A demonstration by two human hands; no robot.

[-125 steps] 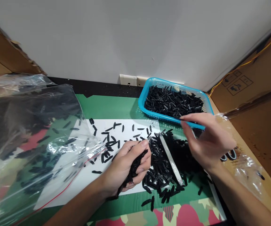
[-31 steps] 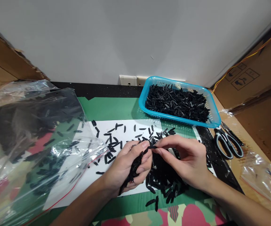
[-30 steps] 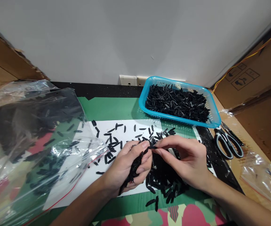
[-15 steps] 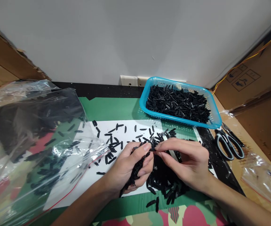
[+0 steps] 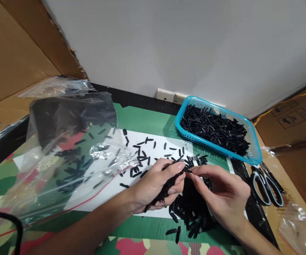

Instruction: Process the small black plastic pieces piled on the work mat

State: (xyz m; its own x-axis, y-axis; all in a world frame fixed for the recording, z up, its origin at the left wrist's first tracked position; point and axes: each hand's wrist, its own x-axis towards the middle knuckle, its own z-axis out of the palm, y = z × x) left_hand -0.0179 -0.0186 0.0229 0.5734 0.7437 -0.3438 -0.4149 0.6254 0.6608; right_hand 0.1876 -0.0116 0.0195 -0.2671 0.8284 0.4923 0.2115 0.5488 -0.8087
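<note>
My left hand [image 5: 157, 184] is closed around a bunch of small black ribbed strips [image 5: 166, 191], some jutting out below the palm. Its thumb presses on the top of the bunch. With thumb and index finger, my right hand [image 5: 222, 191] pinches the end of one black strip [image 5: 187, 170] that meets the left thumb tip. Beneath both hands lies a dark pile of the same strips [image 5: 195, 212], partly hidden by my right hand. More strips are scattered over a white sheet [image 5: 158, 141] to the left.
A blue plastic basket [image 5: 179, 125] full of black strips stands at the back right. Scissors [image 5: 266, 186] and a small clear bag [image 5: 299, 226] lie right of it. A large clear zip bag [image 5: 70, 141] covers the left side. Cardboard [image 5: 15, 49] flanks the wall.
The whole view has shifted and tilted, so things sit farther right. Both hands keep the same grip, and the strip between them shows a little more. A dark curved rim appears at lower left.
</note>
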